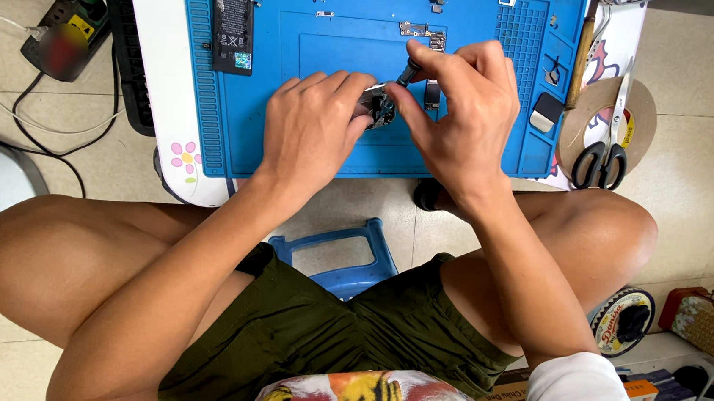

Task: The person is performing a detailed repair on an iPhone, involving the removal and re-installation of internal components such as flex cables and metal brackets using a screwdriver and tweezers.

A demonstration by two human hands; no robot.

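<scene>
Your small metal phone part (pixel 375 106) sits at the centre of the blue repair mat (pixel 480 142), pinched in your left hand (pixel 312 129). Your right hand (pixel 461 115), fingers pressed together, pinches a screwdriver (pixel 408 71) tilted onto it. If the tip slips, loose screws near the battery (pixel 233 19) may scatter.
</scene>
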